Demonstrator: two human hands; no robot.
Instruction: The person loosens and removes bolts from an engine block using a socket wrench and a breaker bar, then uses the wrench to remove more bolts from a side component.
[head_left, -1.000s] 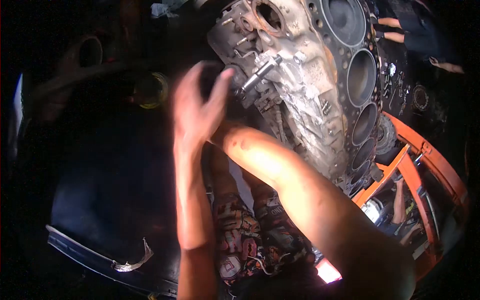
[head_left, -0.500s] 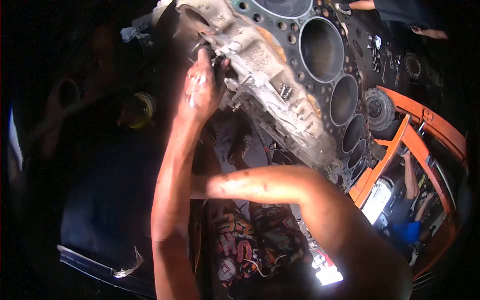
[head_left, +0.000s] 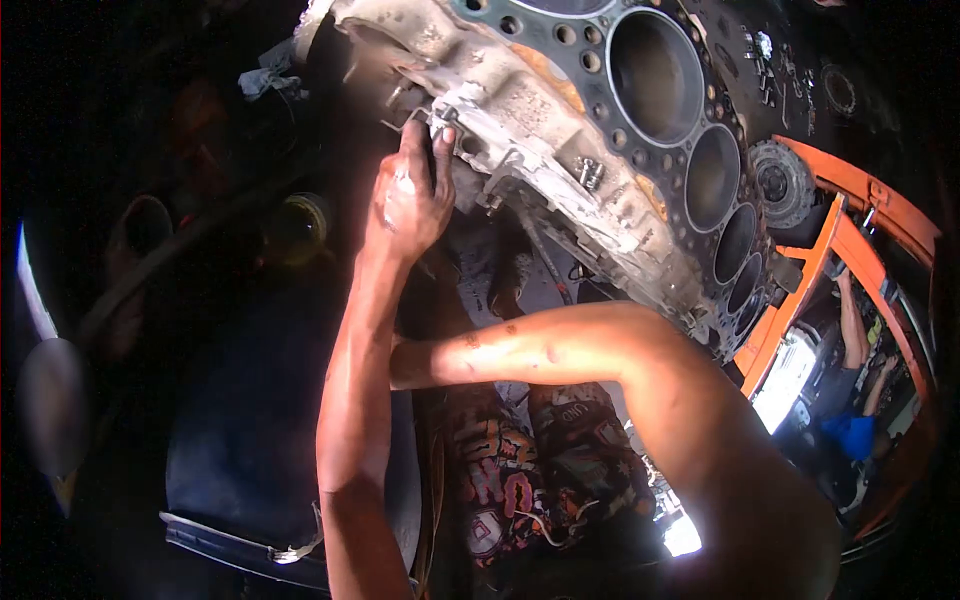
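Observation:
My left hand [head_left: 408, 195] reaches up to the side of a large engine block [head_left: 530, 105]. Its index finger and thumb are brought together at a small metal fitting [head_left: 440, 115] on the block's pale, dirty flank; what lies between the fingertips is too small and shaded to make out. Grey grease shines on the back of this hand. My right forearm [head_left: 510, 358] crosses from the right and passes behind the left forearm, so the right hand is hidden. Small spring-like metal parts [head_left: 590, 175] rest on the block's ledge.
Open cylinder bores [head_left: 655, 75] run along the block's top face. An orange metal frame [head_left: 800, 280] stands at right beside a wheel [head_left: 782, 185]; another person's arm [head_left: 852, 320] shows beyond it. A round container [head_left: 300, 230] and a whitish rag [head_left: 272, 82] sit at left.
The view has shifted, moving the block slightly right. My left hand has come down a little along the block's side, exposing more of the fitting. A person's leg at top right has left view.

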